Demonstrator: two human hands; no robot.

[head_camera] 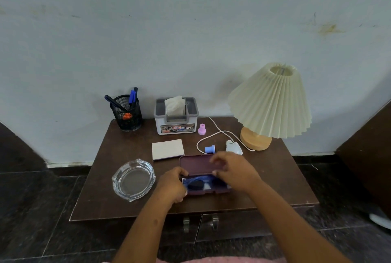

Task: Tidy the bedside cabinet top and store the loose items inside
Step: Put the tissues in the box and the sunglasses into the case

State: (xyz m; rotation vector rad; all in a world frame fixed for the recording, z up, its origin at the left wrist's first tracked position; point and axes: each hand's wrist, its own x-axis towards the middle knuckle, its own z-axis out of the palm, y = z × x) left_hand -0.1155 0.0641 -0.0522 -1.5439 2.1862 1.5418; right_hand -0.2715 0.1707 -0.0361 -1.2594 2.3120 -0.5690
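A maroon glasses case [195,165] lies open near the front middle of the dark wooden cabinet top [101,197], with blue-framed glasses [197,183] inside its tray. My left hand [172,186] grips the case's left end. My right hand [234,172] holds the raised lid's right edge between thumb and fingers. Behind the case lie a white notepad [167,149], a blue plastic cap [210,149], a pink cap [202,129] and a white plug [233,147] on a cord. A glass ashtray [133,179] sits to the left.
A mesh pen holder [128,115] with pens and a grey tissue box [176,117] stand against the wall. A pleated lamp [269,101] on a wooden base occupies the back right. Two metal drawer handles [200,223] show below the cabinet's front edge.
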